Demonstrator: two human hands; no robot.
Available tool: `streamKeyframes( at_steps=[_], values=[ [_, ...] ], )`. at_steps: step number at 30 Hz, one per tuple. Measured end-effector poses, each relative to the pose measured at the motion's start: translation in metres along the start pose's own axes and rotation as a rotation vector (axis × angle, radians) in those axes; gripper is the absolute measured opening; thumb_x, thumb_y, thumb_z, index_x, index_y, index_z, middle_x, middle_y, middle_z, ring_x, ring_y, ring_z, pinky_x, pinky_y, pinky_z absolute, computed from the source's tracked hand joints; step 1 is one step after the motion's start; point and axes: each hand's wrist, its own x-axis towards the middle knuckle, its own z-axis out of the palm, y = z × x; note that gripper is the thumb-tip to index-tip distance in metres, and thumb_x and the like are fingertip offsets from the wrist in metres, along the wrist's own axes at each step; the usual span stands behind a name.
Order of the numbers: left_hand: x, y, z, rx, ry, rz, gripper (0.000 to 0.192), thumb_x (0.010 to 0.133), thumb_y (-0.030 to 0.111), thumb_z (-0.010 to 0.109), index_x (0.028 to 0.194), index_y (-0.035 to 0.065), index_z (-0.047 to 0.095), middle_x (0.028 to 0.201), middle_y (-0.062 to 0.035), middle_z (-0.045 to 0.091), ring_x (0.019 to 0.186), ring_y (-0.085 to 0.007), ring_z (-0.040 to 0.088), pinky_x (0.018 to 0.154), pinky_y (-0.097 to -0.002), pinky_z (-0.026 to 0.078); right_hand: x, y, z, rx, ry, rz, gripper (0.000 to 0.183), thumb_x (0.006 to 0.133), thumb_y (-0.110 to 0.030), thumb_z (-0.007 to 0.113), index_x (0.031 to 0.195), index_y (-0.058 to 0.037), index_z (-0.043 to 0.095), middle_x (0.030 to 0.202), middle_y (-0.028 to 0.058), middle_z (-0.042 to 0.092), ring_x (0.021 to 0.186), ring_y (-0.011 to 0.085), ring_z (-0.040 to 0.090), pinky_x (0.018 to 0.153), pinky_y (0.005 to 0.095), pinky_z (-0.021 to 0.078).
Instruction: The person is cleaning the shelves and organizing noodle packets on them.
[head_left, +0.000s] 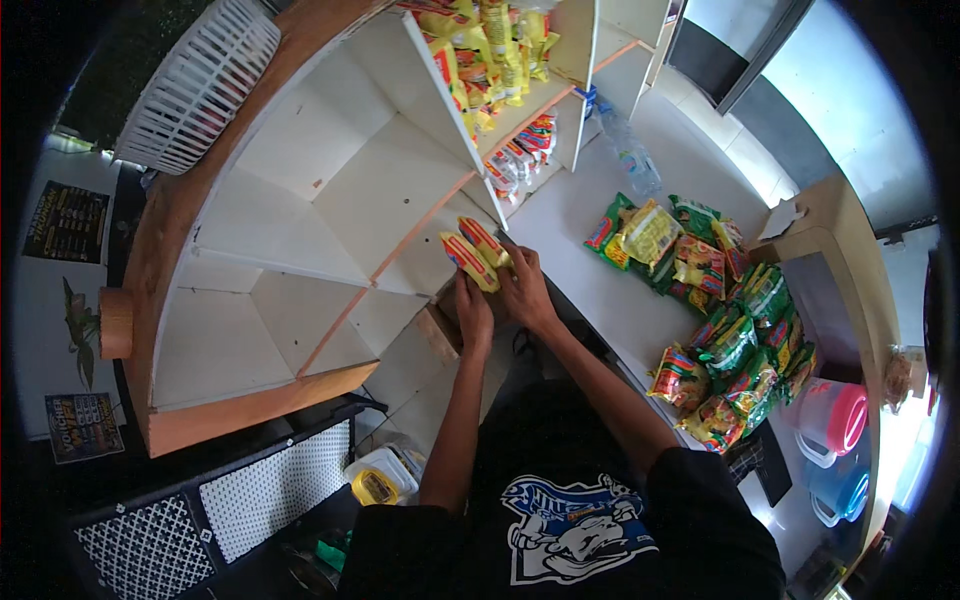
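Note:
My left hand (474, 315) grips a yellow-and-red packet (469, 261) by its lower end. Close beside it, my right hand (527, 289) is closed on a second yellow-and-red packet (484, 240). Both packets are side by side, tilted, in front of the white shelf unit (420, 217). Yellow packets (514, 60) fill a compartment at the top, and red-and-white packets (517, 161) lie in the one below. On the white counter (574, 217) to the right is a heap of green packets (731, 345), with yellow and red ones among them.
A clear plastic bottle (630, 150) lies on the counter. Pink-lidded (832, 416) and blue-lidded (836, 480) plastic pitchers are at the right. A white plastic basket (199, 86) rests on top of the shelf unit. Below, a container with a yellow lid (375, 487) is near my left arm.

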Motion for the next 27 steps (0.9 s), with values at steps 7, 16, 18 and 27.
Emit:
streamKeyframes(
  at_steps=[7,16,18,27],
  values=[
    [0.098,-0.011,-0.018,0.050,0.039,0.164,0.047,0.104,0.021,0.036,0.145,-0.0020,0.034,0.142,-0.0222,0.045,0.128,-0.0308,0.047,0.106,-0.0363,0.036,0.070,0.033,0.053,0.033,-0.002,0.110,0.041,0.094,-0.012,0.053,0.133,0.0004,0.048,0.114,0.0269,0.058,0.102,0.0425,0.057,0.087,0.0468,0.0475],
    [0.120,-0.029,-0.014,0.032,0.008,0.080,0.044,0.103,0.024,0.040,0.138,-0.0027,0.043,0.128,-0.0221,0.056,0.112,-0.0302,0.058,0.095,-0.0371,0.044,0.045,0.031,0.082,0.070,0.366,0.154,0.041,0.092,-0.013,0.058,0.128,0.0045,0.051,0.114,0.0259,0.060,0.103,0.0387,0.061,0.087,0.0427,0.0494],
    [0.122,-0.026,-0.013,0.048,0.020,0.174,0.040,0.103,0.023,0.040,0.131,-0.0052,0.048,0.121,-0.0215,0.059,0.106,-0.0295,0.060,0.091,-0.0375,0.046,0.047,0.022,0.085,0.146,0.273,0.256,0.045,0.093,-0.016,0.057,0.133,0.0046,0.048,0.121,0.0262,0.057,0.108,0.0398,0.059,0.088,0.0413,0.0510],
    [0.162,-0.032,-0.032,-0.016,0.068,-0.058,0.038,0.104,0.028,0.046,0.127,-0.0014,0.049,0.119,-0.0133,0.059,0.100,-0.0208,0.060,0.079,-0.0327,0.051,0.076,0.011,0.094,0.174,0.055,0.244,0.062,0.095,-0.019,0.052,0.147,0.0041,0.027,0.142,0.0292,0.042,0.126,0.0390,0.050,0.098,0.0419,0.0488]
  ],
)
